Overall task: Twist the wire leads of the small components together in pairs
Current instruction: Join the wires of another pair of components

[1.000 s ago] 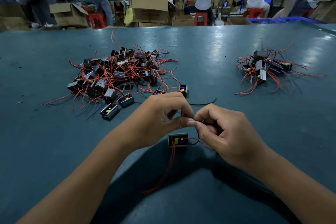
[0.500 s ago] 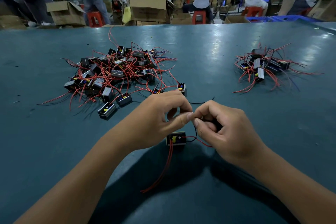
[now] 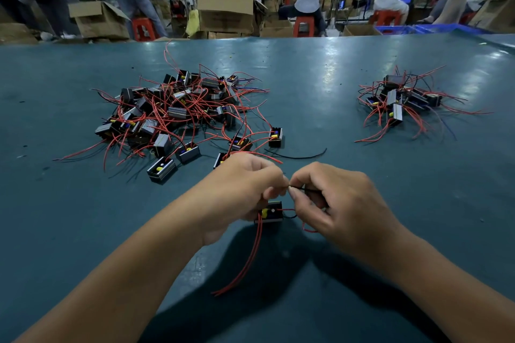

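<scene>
A small black component [image 3: 269, 212] with a yellow part hangs just above the table between my hands. Two long red leads [image 3: 248, 259] trail from it toward me. My left hand [image 3: 245, 192] and my right hand [image 3: 334, 203] meet fingertip to fingertip above it, both pinching its short black and red wire leads [image 3: 302, 189]. The pinched lead ends are mostly hidden by my fingers.
A large pile of components with red leads [image 3: 178, 111] lies at the left on the teal table [image 3: 306, 86]. A smaller pile [image 3: 401, 103] lies at the right. A loose black wire [image 3: 298, 156] lies beyond my hands. People, boxes and stools stand past the far edge.
My hands have shifted slightly and my fingers have turned on the leads. A short black lead now shows at my right fingertips. The component stays between my hands.
</scene>
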Motion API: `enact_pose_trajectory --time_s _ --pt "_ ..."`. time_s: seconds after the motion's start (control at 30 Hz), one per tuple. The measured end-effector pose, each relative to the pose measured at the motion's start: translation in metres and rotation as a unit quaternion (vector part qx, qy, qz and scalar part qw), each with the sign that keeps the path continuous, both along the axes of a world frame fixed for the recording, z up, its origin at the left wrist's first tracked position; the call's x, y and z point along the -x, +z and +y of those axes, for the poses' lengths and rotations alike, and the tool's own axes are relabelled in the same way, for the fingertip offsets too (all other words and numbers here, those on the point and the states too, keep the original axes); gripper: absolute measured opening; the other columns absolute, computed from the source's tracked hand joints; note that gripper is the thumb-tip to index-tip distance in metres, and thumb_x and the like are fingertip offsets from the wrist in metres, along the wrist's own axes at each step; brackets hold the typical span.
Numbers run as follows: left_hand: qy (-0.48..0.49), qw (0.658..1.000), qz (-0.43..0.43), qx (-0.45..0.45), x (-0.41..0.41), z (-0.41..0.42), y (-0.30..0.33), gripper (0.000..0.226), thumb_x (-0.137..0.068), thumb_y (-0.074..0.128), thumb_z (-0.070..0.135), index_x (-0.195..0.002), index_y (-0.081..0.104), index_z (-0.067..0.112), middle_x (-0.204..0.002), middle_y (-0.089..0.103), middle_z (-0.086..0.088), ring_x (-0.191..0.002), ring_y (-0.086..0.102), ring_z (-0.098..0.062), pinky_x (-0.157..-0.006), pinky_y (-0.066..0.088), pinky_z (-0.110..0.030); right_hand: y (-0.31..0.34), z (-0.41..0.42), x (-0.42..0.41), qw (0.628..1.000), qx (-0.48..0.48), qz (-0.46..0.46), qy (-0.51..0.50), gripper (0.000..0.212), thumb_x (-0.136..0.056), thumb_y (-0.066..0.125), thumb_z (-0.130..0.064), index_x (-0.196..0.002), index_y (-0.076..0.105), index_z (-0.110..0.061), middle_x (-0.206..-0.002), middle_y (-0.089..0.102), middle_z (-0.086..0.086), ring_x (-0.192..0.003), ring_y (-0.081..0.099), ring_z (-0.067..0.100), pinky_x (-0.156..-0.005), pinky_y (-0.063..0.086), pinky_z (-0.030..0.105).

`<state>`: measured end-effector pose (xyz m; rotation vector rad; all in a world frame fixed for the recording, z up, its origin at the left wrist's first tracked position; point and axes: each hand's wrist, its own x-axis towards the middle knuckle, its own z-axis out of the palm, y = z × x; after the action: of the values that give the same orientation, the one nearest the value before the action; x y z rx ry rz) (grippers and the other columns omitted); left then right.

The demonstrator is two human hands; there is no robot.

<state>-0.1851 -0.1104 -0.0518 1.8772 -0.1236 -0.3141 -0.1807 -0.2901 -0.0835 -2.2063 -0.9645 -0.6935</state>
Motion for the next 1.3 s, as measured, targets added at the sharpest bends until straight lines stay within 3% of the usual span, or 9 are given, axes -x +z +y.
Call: enact_pose_trajectory --time_s 0.07,0.13,0.27,0.37,0.57,0.87,1.07,1.17,1.3 --pt "-0.015 0.990 0.112 0.086 0.000 0.000 -0.001 0.039 -0.090 0.050 0.013 -0.052 0.051 0.020 -0.053 0.040 0.003 -0.043 0.025 -0.011 -0.041 0.020 -0.017 0.001 0.000 0.000 0.999 0.022 -0.032 0.000 0.015 -0.090 0.055 -0.024 -0.084 0.064 -0.013 -0.069 0.033 -0.020 -0.065 0.029 -0.003 -0.058 0.026 0.013" --pt "-0.032 0.990 0.098 0.095 -0.001 0.003 -0.003 0.034 -0.092 0.053 0.014 -0.058 0.055 0.017 -0.055 0.046 0.003 -0.041 0.031 -0.010 -0.040 0.024 -0.017 -0.003 0.000 -0.001 1.000 -0.012 0.010 0.003 0.009 -0.090 0.059 -0.022 -0.084 0.062 -0.016 -0.060 0.031 -0.021 -0.059 0.032 0.000 -0.057 0.027 0.012" --pt "-0.037 0.992 -0.117 0.023 -0.007 0.010 -0.003 0.022 -0.097 0.061 0.010 -0.077 0.068 0.013 -0.067 0.062 0.005 -0.052 0.049 -0.013 -0.045 0.037 -0.022 -0.007 -0.004 -0.005 0.986 -0.114 0.125 0.000 0.009 -0.085 0.063 -0.017 -0.078 0.059 -0.020 -0.052 0.034 -0.009 -0.048 0.032 0.006 -0.051 0.029 0.013" --pt "-0.062 0.955 -0.278 -0.081 -0.010 0.012 -0.006 0.008 -0.092 0.070 0.009 -0.093 0.071 0.016 -0.075 0.063 0.019 -0.063 0.054 -0.002 -0.057 0.041 -0.017 -0.006 -0.004 -0.007 0.979 -0.137 0.151 0.003 0.007 -0.085 0.063 -0.019 -0.079 0.060 -0.020 -0.052 0.034 -0.009 -0.049 0.029 0.006 -0.049 0.028 0.016" --pt "-0.081 0.906 -0.394 -0.133 -0.013 0.014 -0.008 0.010 -0.086 0.076 0.008 -0.090 0.072 0.016 -0.085 0.064 0.005 -0.073 0.057 -0.013 -0.065 0.035 -0.008 -0.007 -0.004 -0.006 0.972 -0.158 0.174 0.024 0.008 -0.086 0.063 -0.020 -0.079 0.060 -0.020 -0.053 0.035 -0.009 -0.050 0.029 0.006 -0.048 0.029 0.018" --pt "-0.108 0.888 -0.432 -0.114 -0.018 0.018 -0.008 0.007 -0.084 0.077 0.012 -0.090 0.076 0.008 -0.088 0.066 -0.001 -0.074 0.054 -0.005 -0.068 0.037 -0.011 -0.005 -0.005 -0.004 0.971 -0.147 0.186 0.037 0.009 -0.087 0.062 -0.021 -0.079 0.059 -0.023 -0.052 0.035 -0.011 -0.048 0.030 0.005 -0.047 0.028 0.017" --pt "-0.074 0.893 -0.438 -0.071 -0.017 0.015 -0.014 0.008 -0.085 0.077 0.019 -0.089 0.077 0.012 -0.091 0.062 0.002 -0.070 0.052 -0.018 -0.061 0.041 -0.025 -0.008 -0.006 -0.007 0.946 -0.208 0.239 0.067 0.008 -0.088 0.062 -0.028 -0.084 0.061 -0.022 -0.055 0.036 -0.004 -0.051 0.029 0.008 -0.048 0.028 0.022" --pt "-0.063 0.921 -0.384 -0.008 -0.018 0.013 -0.018 0.009 -0.084 0.078 0.022 -0.091 0.078 0.016 -0.090 0.064 0.005 -0.070 0.053 -0.018 -0.058 0.041 -0.033 -0.009 -0.004 -0.009 0.939 -0.229 0.245 0.073 0.015 -0.086 0.061 -0.036 -0.086 0.062 -0.021 -0.056 0.037 -0.005 -0.052 0.029 0.008 -0.048 0.028 0.020" --pt "-0.049 0.952 -0.277 0.123 -0.019 0.008 -0.025 0.006 -0.082 0.077 0.021 -0.087 0.078 0.018 -0.091 0.066 -0.011 -0.089 0.054 -0.045 -0.070 0.044 -0.053 -0.009 -0.003 -0.009 0.939 -0.243 0.234 0.067 0.019 -0.085 0.058 -0.039 -0.085 0.061 -0.021 -0.057 0.036 0.007 -0.052 0.029 0.007 -0.049 0.029 0.016"
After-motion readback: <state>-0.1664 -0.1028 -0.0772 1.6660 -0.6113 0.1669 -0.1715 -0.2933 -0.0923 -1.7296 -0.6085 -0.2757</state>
